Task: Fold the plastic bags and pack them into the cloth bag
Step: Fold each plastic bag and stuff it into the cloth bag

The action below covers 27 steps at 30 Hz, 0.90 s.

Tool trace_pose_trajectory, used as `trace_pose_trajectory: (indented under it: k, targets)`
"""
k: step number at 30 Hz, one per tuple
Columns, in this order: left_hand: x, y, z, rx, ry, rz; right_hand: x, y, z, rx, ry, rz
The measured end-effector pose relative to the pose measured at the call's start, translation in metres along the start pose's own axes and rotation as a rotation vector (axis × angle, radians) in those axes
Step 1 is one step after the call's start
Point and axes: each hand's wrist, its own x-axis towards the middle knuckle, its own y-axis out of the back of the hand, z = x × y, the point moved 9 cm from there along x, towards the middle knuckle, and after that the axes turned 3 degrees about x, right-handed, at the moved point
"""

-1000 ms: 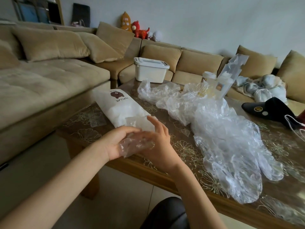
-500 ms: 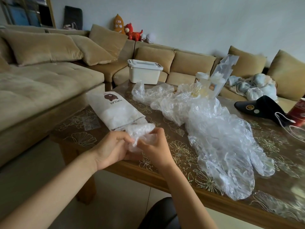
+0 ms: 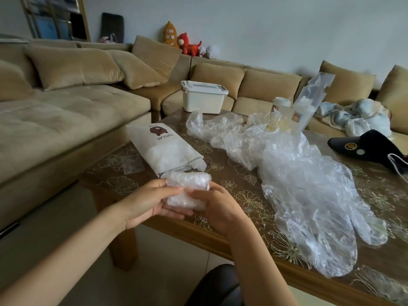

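Student: Hands first: what do the left hand and the right hand hold?
Tutor: One folded bundle of clear plastic, gripped between both. Left fingers lie beneath it, thumb on top; right fingers curl round its right end. Bundle sits above the near edge of the worktop.
Student: And the cloth bag?
Tutor: Flat on the worktop, just beyond the bundle, mouth toward the hands. White plastic shows at the mouth; a bear print and "POPULAR" mark the far end.
Student: Unfolded stock?
Tutor: Loose plastic bags lie crumpled in a long heap right of the cloth bag, near edge to far side. Black cap lies at far right. White lidded box stands at the far end; whether on worktop or sofa cannot be told. Soft toys line the ledge behind.
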Motion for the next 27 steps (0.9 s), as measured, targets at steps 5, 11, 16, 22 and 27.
trace_pose_trajectory:
  k: [5, 11, 16, 22, 27]
  targets:
    - [-0.004, 0.017, 0.008, 0.021, -0.058, 0.118, 0.014, -0.009, 0.006, 0.101, -0.031, -0.008]
    - [-0.007, 0.037, 0.018, 0.028, -0.205, 0.292, 0.023, -0.026, 0.002, 0.241, -0.084, -0.004]
    - [-0.011, 0.054, 0.024, 0.083, -0.244, 0.347, 0.029, -0.013, -0.007, 0.388, -0.061, 0.184]
    - [-0.014, 0.070, 0.027, 0.356, -0.172, 0.273, 0.038, -0.048, -0.036, -0.250, 0.109, 0.007]
    - [-0.009, 0.075, 0.025, 0.451, -0.098, 0.212, 0.045, -0.065, -0.011, -0.647, -0.055, -0.240]
